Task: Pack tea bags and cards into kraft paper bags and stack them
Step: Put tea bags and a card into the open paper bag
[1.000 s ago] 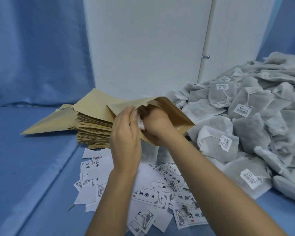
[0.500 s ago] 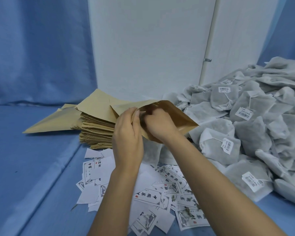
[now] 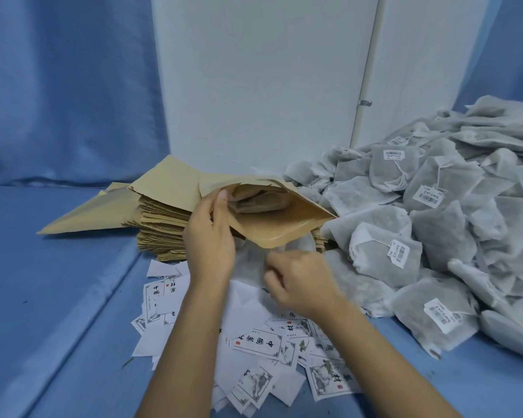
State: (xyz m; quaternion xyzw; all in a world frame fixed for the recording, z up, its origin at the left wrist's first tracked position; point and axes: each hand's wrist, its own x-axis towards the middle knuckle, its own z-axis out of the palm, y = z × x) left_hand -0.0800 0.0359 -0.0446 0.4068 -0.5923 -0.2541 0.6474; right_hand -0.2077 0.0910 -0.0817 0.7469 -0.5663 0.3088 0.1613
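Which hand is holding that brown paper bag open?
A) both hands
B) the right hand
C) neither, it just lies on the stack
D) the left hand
D: the left hand grips the mouth of the kraft paper bag, while the right hand is below it, off the bag, above the cards.

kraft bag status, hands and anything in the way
Left hand grips kraft bag mouth open. Tea bag inside. Right hand low over cards, grip unclear. Mouth unobstructed.

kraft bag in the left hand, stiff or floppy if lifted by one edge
Probably fairly stiff: the kraft bag gapes open though the left hand grips one edge only. Likely light, with seemingly one tea bag inside.
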